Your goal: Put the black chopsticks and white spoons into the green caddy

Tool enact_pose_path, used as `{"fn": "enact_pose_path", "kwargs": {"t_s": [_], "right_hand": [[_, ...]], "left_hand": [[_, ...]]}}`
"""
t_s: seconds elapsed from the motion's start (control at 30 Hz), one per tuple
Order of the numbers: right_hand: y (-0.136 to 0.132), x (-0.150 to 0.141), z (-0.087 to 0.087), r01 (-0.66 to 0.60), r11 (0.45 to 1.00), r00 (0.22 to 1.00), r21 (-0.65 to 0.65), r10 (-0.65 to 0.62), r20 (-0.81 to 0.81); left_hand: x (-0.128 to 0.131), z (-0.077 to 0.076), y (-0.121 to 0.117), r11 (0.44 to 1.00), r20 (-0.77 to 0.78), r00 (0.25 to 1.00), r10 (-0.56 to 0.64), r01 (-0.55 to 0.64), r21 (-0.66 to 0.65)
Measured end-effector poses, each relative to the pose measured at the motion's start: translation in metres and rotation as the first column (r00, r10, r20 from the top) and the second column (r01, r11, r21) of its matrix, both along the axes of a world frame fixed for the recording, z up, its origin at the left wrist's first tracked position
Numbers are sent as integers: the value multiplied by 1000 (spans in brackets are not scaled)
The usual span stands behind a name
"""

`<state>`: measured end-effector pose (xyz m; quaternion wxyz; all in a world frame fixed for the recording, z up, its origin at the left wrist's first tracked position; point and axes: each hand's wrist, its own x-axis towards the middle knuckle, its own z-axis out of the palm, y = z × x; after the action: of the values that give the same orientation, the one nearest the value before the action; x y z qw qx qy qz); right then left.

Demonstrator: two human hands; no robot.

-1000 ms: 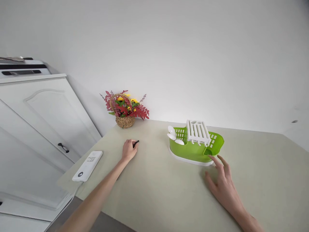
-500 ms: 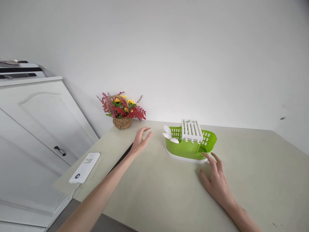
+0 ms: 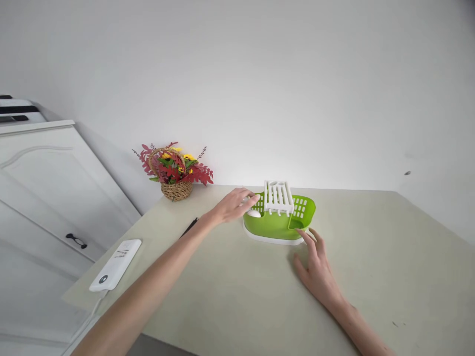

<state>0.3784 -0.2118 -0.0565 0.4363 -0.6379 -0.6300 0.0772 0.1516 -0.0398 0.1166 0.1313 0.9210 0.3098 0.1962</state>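
A green cutlery rack (image 3: 276,227) with a white base and a white slotted holder (image 3: 279,197) across its top stands on the table. At its left end a white spoon (image 3: 254,213) leans over the rim. My left hand (image 3: 237,203) reaches over that end, fingers stretched out and thumb a little apart. It covers the other white spoons there, and a bit of white shows between thumb and fingers; no firm grip is visible. My right hand (image 3: 317,272) is at the rack's front right corner, fingertips at the rim, thumb spread away from them.
Thin black sticks (image 3: 190,227) lie partly behind my left forearm. A wicker basket of artificial flowers (image 3: 176,190) stands near the wall. At the left edge of the table lies a white power bank or phone-like device (image 3: 116,264) with a cable, beside a white cabinet (image 3: 40,198).
My left hand has moved right, from beside the rack to over the spoons at its left end. My right hand keeps its place at the rack's corner. The view has shifted slightly right.
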Motion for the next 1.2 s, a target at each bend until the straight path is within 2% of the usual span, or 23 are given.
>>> {"fn": "enact_pose_path", "kwargs": {"t_s": [0.23, 0.43, 0.73, 1.2], "right_hand": [[3, -1, 2, 4, 1000, 1000, 22, -3, -5], [4, -1, 5, 8, 1000, 1000, 13, -8, -10], [3, 2, 2, -5, 1000, 1000, 30, 5, -13], [1, 2, 2, -6, 1000, 998, -11, 5, -56]], "left_hand": [[-9, -15, -13, 984, 79, 994, -74, 60, 168], [0, -21, -9, 983, 130, 990, -58, 34, 179], [5, -20, -9, 974, 98, 992, -83, 60, 218], [9, -12, 11, 974, -46, 989, -143, 149, 169]]}}
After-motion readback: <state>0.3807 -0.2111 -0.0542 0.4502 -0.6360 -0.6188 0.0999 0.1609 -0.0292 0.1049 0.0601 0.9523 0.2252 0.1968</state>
